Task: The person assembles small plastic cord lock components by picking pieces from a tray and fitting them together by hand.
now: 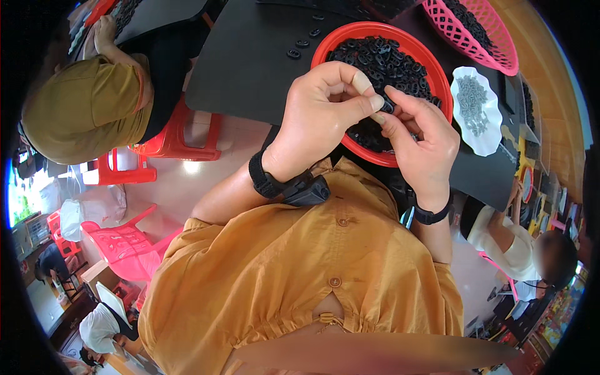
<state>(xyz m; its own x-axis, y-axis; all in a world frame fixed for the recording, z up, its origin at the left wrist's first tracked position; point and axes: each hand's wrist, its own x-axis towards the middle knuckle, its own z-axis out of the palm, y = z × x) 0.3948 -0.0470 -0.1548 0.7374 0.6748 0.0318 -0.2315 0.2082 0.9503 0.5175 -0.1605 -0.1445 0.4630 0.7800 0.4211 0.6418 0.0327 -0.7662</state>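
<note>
Head view: seems to be at a close fingertip step on one black part [387, 105], with both hands brought together on it. Cannot tell the exact act, with fingers covering much of the piece. Calls next, as a judgement, for a firm pinch on one side and fine, steady pressure or turning on the other, low above the red basin [375, 27] so as to catch a slip.

With the left hand [322, 103], pinching: thumb bent in against the index finger, nearly closed, tip at the left side of the part, remaining fingers curled behind. Cannot tell of any further small piece hidden inside this pinch. With the right hand [430, 137], gripping the part lightly between thumb and index finger, almost closed at the tips, but looser across the palm, with the other fingers half bent.

Holding the part in the air between the two hands, over the heap [369, 53] of similar black pieces in the basin. To the right of the basin, near the right hand: a white dish [486, 147] of grey pieces [472, 103]. Farther off, at upper right: a pink basket [507, 55] with more dark pieces. Beyond the left hand, on the dark table [244, 69]: a few loose parts [302, 44], spaced apart.
</note>
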